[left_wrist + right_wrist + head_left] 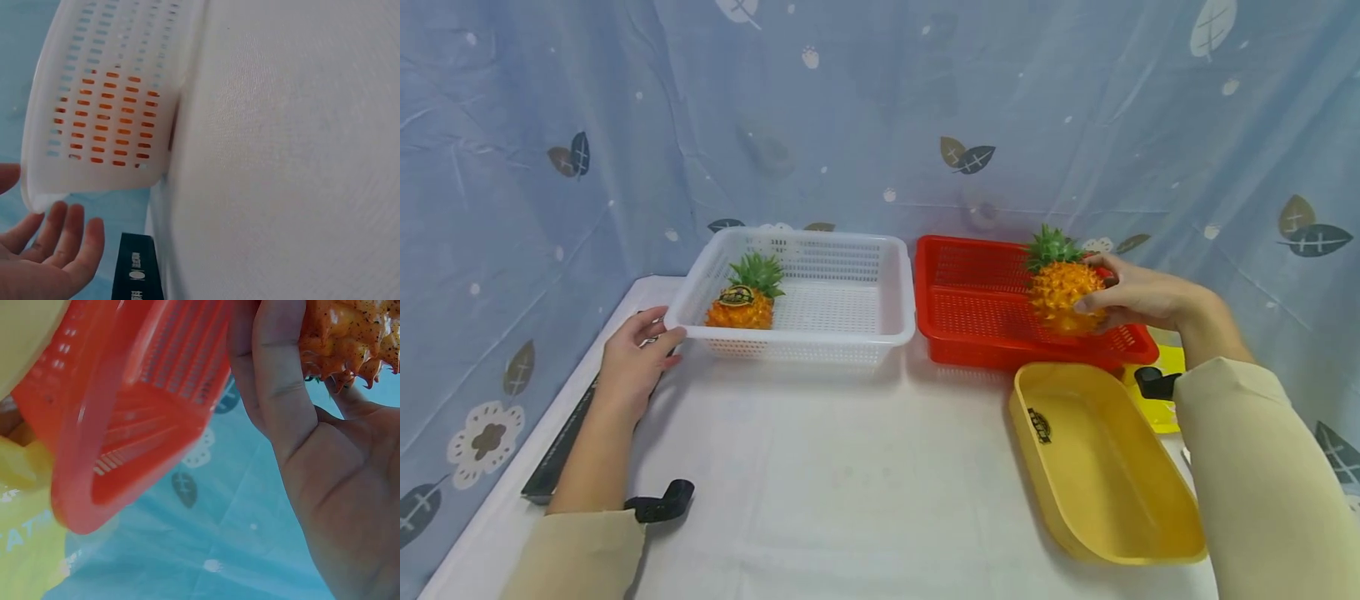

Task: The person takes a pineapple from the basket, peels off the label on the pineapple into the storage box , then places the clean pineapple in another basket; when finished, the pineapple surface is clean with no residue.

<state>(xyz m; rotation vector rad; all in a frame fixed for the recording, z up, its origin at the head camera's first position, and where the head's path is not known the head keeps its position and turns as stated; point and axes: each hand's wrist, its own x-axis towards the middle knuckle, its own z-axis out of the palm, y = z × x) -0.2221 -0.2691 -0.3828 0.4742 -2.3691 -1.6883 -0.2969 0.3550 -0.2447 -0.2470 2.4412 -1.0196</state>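
Observation:
In the head view my right hand (1138,296) grips a small orange pineapple (1063,300) with a green crown, thumb across its front. It is held upright over the right part of a red basket (970,321). The right wrist view shows its spiky skin (350,340) against the fingers. On the left, my left hand (636,354) is at the near left corner of a white basket (808,337), its relaxed fingertips (74,219) right at the rim. A second pineapple (741,312) with a black and gold label lies inside that basket.
An empty yellow bin (1101,467) stands in front of the red basket. A yellow packet (1161,408) lies beside it, partly behind the right sleeve. A long dark box (561,458) lies under the left forearm. A blue patterned curtain (850,108) hangs behind the white table.

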